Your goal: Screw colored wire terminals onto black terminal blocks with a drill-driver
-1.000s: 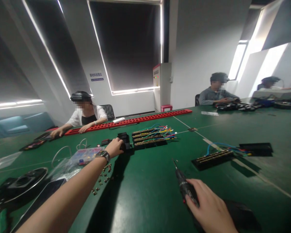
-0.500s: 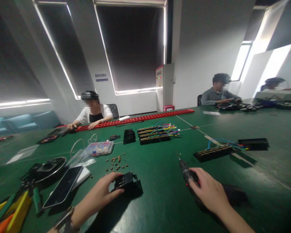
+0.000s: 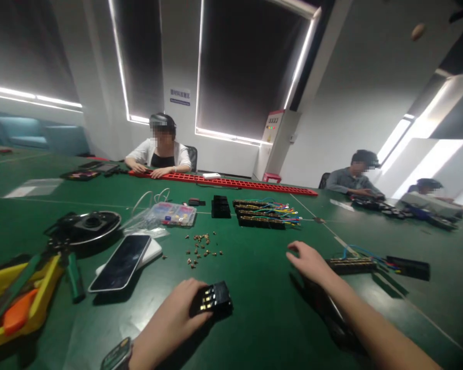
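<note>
Many brassy screws (image 3: pixel 206 253) lie beyond the left hand (image 3: pixel 179 313), which grips a boxy black block (image 3: pixel 221 295) with shiny contacts; the right hand (image 3: pixel 310 262), loosely open, has a dark, rounded tool (image 3: pixel 330 308) by its wrist.

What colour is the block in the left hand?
The block is black, with gold-coloured metal pieces; best seen in the head view.

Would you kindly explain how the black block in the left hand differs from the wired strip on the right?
The black block is gripped by the left hand; the wired strip lies on the table. The block is short, the strip long and narrow. Blue wire runs from the strip; none shows on the block. Both are black with gold-coloured metal.
</note>
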`<action>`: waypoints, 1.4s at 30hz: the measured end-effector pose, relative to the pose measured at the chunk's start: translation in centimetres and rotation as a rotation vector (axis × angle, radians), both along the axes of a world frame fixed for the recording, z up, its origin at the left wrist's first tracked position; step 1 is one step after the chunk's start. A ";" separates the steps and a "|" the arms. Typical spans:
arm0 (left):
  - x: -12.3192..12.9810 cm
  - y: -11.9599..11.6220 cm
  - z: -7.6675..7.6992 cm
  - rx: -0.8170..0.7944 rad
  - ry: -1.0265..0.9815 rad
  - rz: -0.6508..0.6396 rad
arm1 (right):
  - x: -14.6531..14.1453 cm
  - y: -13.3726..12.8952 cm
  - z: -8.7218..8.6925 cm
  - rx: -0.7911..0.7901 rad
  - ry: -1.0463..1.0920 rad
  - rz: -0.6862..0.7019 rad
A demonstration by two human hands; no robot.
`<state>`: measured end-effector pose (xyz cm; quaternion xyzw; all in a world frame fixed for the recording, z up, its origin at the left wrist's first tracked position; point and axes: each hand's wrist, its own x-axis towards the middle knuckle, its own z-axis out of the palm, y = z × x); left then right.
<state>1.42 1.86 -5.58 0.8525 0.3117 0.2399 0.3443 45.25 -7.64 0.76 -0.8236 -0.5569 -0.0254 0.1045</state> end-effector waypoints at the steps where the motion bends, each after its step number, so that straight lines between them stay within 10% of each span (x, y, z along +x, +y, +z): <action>1: -0.1 -0.1 0.0 -0.006 0.001 -0.004 | -0.2 2.7 0.5 -0.011 -0.018 0.060; 7: -0.2 -0.4 0.2 -0.006 0.011 0.006 | -0.7 17.1 0.9 -0.045 -0.138 0.241; 12: -0.4 -0.8 0.8 -0.023 0.034 -0.012 | -1.1 20.9 -1.9 -0.047 -0.196 0.284; 27: -0.2 -2.5 1.2 0.026 0.056 0.047 | -5.0 10.6 -3.3 0.075 -0.071 0.517; 36: -0.6 -2.9 2.4 -0.017 -0.115 -0.227 | -14.3 5.6 -6.5 0.374 0.033 0.468; 42: 0.1 -0.7 2.5 0.254 -0.010 -0.451 | -17.3 6.6 -8.3 0.340 0.052 0.606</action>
